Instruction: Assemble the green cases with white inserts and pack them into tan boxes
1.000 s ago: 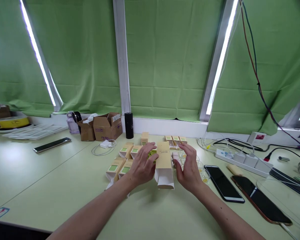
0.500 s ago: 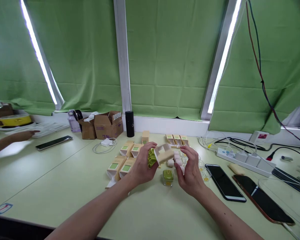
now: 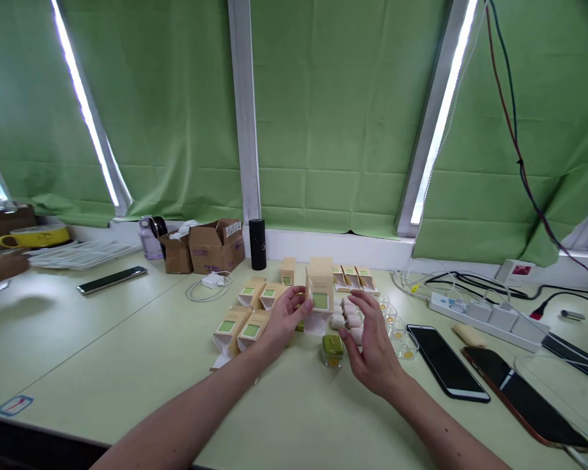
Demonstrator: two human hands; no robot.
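My left hand (image 3: pixel 285 318) grips a small tan carton with a green label (image 3: pixel 320 289), held upright above the table with its open white flaps at the bottom. My right hand (image 3: pixel 370 343) hovers just right of the carton with fingers curled and apart, holding nothing that I can see. Below the carton a small clear jar with a green lid (image 3: pixel 332 348) stands on the table. Several white lids or caps (image 3: pixel 347 314) lie just behind my right hand.
More tan cartons (image 3: pixel 245 318) lie left of my hands, others (image 3: pixel 353 277) stand behind. Small clear jars (image 3: pixel 396 326), two phones (image 3: pixel 445 365), a power strip (image 3: pixel 485 313) and cables sit right. Cardboard boxes (image 3: pixel 210 245) and a black cylinder (image 3: pixel 257 244) stand at the back. Another person's hand (image 3: pixel 0 267) is at far left.
The carton rose from lying over the jar to upright in my left hand, uncovering the green-lidded jar. My right hand let go of it. The other person's hand drew back leftward.
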